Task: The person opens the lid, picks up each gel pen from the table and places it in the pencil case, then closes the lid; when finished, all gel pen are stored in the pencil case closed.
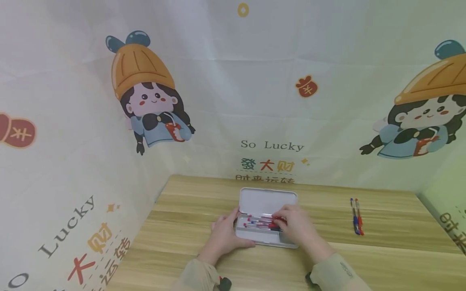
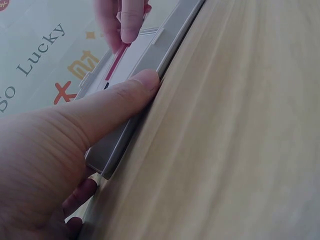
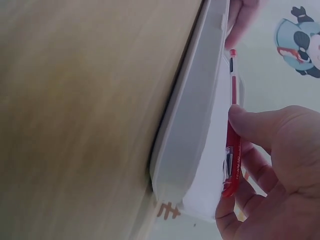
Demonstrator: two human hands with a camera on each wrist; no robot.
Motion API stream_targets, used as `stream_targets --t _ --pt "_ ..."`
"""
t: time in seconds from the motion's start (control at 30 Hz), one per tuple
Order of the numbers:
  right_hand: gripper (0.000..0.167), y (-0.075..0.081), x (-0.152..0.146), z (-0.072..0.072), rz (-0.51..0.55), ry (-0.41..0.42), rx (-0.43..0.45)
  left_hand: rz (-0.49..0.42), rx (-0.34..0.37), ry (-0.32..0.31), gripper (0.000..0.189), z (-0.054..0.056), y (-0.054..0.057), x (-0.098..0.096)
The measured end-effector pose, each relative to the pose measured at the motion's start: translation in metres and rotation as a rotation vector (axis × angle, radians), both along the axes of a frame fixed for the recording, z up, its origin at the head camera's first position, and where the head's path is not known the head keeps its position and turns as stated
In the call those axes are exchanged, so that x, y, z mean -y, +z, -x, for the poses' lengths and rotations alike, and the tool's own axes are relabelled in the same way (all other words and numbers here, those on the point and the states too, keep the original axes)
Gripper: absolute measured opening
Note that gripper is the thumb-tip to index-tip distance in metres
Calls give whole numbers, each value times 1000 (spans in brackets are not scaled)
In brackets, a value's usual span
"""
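A pale grey pencil case (image 1: 267,243) lies on the table with its lid (image 1: 268,201) raised at the back. Several pens (image 1: 255,223) with red and blue ends lie inside its rear part. My left hand (image 1: 226,233) grips the case's left end, the thumb along the front edge, as the left wrist view also shows. Over the right half of the case, my right hand (image 1: 296,224) pinches a red pen (image 3: 233,125) between thumb and fingers. In the right wrist view that pen stands clear of the case's front wall (image 3: 192,110). The right hand partly hides the case's right side.
A blue pen (image 1: 355,220) and another red pen (image 1: 359,220) lie side by side on the wooden table (image 1: 393,238), right of the case. A printed cloth (image 1: 218,101) hangs behind the table and along its left side.
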State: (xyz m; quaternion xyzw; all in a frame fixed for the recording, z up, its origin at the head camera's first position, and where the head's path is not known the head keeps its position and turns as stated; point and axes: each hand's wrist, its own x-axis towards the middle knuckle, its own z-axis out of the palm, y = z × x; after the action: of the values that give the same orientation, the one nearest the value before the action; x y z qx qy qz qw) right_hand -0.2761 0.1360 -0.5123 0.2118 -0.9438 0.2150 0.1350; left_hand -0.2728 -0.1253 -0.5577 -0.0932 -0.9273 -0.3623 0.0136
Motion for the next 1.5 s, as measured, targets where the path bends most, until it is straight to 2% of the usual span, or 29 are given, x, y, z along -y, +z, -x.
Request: stream_targets --t 0.17,0.73,1.1,1.37,1.5 --pt "5 -3 6 2 -22 13 10 7 2 2 140 0 0 0" --pt "5 -11 7 9 2 2 103 2 -2 -4 139 2 -1 0" --pt "18 -5 -5 4 155 -88 171 10 20 14 141 1 0 -1" --pt "33 2 -28 6 281 -151 152 4 17 13 142 1 1 -1" --pt "40 5 -41 7 313 -184 109 11 4 7 141 1 0 0"
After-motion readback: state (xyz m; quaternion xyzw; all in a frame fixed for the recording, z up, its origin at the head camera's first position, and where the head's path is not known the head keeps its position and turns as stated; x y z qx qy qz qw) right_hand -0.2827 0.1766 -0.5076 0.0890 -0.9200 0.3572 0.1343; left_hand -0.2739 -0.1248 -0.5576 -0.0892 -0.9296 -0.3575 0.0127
